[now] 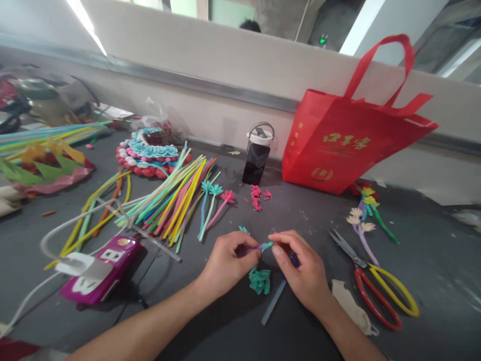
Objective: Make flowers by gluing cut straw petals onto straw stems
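Between my two hands is a short purple-and-teal piece that looks like pipe cleaner [265, 246]. My left hand [232, 258] pinches its purple end. At the teal end, the thumb and forefinger of my right hand [302, 268] close on the tip. A dark blue object [294, 259] shows partly beneath my right palm, and a translucent stick [273, 303] lies beside it; whether they join is hidden. Just below my fingers sits a pile of teal cut pieces [260, 280]. Pink cut pieces [256, 196] lie farther back. Finished-looking stems with teal heads [215, 189] and a pink head [227, 196] rest left of them.
Scissors [361, 265] with red and yellow handles lie open at right, near flower stems [363, 226]. A red bag [330, 145] and a phone [256, 164] leaning on a cup [261, 132] stand behind. Leftward are bundled pipe cleaners [176, 200] and a purple power strip [101, 273] with cables.
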### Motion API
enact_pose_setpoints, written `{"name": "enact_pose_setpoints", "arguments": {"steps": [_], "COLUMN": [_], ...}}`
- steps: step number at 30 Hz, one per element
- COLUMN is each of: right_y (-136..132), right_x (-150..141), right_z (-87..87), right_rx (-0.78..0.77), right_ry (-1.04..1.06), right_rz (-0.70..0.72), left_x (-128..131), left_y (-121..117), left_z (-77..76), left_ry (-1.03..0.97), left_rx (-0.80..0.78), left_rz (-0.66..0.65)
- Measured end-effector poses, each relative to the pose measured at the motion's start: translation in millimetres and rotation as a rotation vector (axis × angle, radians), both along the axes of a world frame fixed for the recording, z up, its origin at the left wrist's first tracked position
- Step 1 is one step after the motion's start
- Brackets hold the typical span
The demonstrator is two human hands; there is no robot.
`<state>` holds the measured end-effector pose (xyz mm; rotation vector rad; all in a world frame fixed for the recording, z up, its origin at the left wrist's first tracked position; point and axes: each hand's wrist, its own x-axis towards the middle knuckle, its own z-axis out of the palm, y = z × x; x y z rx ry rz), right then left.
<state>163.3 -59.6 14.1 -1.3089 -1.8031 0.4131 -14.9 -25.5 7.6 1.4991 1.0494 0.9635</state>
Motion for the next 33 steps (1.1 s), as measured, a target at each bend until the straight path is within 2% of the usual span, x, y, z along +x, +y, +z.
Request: {"name": "enact_pose_setpoints", "arguments": {"steps": [5,8,13,20,27,33], "right_y": [-2,0,2,-3,-3,-3], "right_x": [1,4,5,-3,-4,-8], "right_z": [-1.1,-2.8,-5.8,-5.7,-5.9,-4.6], "right_rx": [0.04,0.053,0.048,-0.037,-0.036,0.016], "right_ry": [0.006,-0.011,-0.041,0.059,0.115,0.076], "right_rz": [-0.138,-0.232,-0.235,-0.112,-0.083,-0.104], "left_x": [-1,-2,-4,-2,-3,-3], "left_y": [1,2,3,4,1,1], "left_z": [0.4,2.9,3.5,-0.2,1.3,3.2], "left_ry": [-0.206,-0.319,-0.397,-0.339,-0.075,-0.01], "left_rx": [-0.162,-0.239,-0.302,-0.152,0.127,0.211], "left_rz": [-0.012,0.024,0.072,0.03,-0.031,-0.045]}}
